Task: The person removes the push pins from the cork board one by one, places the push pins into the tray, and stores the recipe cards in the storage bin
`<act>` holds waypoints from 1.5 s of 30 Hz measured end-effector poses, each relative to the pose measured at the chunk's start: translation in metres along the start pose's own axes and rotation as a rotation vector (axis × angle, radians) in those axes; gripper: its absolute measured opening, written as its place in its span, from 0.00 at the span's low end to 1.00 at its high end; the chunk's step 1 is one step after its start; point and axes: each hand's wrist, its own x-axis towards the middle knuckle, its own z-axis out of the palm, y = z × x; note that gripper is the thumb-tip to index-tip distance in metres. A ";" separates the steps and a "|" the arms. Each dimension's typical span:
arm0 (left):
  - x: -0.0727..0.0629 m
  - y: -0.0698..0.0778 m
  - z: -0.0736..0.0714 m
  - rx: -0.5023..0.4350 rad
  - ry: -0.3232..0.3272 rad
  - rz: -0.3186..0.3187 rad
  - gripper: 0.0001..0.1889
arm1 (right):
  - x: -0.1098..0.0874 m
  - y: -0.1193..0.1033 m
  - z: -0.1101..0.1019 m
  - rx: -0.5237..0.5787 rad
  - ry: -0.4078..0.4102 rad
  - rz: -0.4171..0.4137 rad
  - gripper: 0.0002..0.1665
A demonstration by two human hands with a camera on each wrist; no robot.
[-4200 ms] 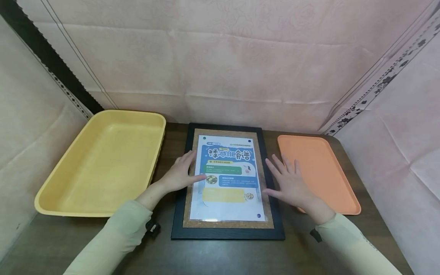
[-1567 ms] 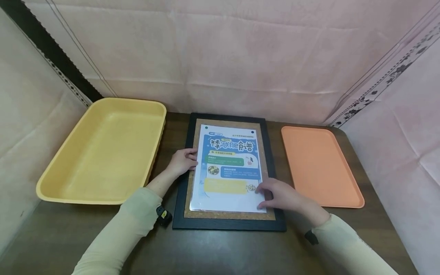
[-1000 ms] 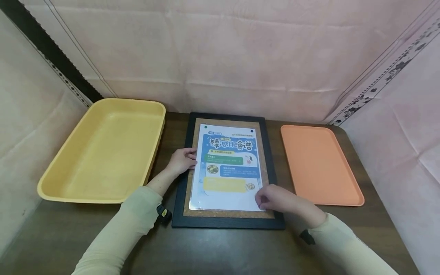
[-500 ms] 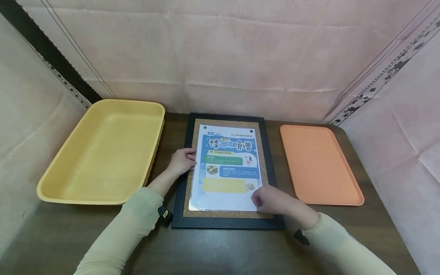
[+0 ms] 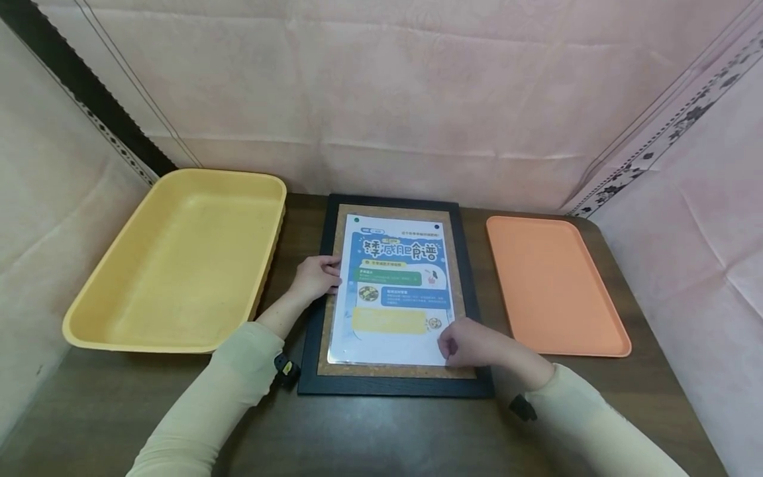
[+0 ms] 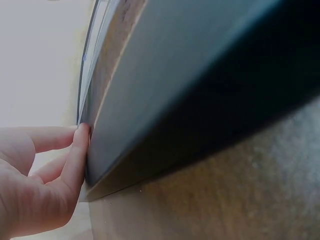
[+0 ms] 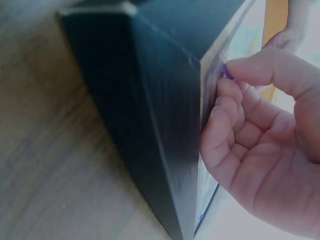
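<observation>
A laminated blue-and-white poster (image 5: pixel 390 348) with Chinese lettering lies on a cork board (image 5: pixel 390 371) in a black frame (image 5: pixel 396 385). My left hand (image 5: pixel 314 279) is at the poster's left side, thumb and finger pinching its edge, as the left wrist view shows up close. At the lower right corner, my right hand (image 5: pixel 471 343) pinches a small purple pushpin (image 7: pixel 228 73) between thumb and forefinger, the other fingers curled against the board. Most of this pin is hidden by the fingers. A green pushpin (image 5: pixel 356 220) and a dark blue pushpin (image 5: pixel 436 226) sit at the top corners.
To the left stands a deep yellow tray (image 5: pixel 71 334), close to my left forearm. A flat orange tray (image 5: pixel 557 285) lies to the right on the dark wooden table (image 5: pixel 357 437). Pale cloth walls (image 5: pixel 405 93) close off the back and sides.
Both hands came in from spread over the poster to its edges. My right hand moved down to the lower right corner and closed its fingers around the pushpin; lately little has moved.
</observation>
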 end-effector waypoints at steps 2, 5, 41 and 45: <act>0.000 0.000 0.000 -0.002 0.001 0.000 0.27 | 0.001 0.000 -0.002 0.014 -0.018 0.003 0.08; 0.001 0.000 0.000 -0.004 -0.001 0.001 0.27 | 0.002 0.000 -0.005 0.031 -0.042 0.010 0.08; 0.001 -0.001 -0.003 -0.002 -0.027 0.009 0.27 | 0.000 0.025 -0.016 0.207 -0.032 -0.050 0.04; 0.001 -0.001 -0.003 -0.005 -0.030 0.011 0.27 | -0.002 0.029 -0.023 0.254 0.038 -0.033 0.07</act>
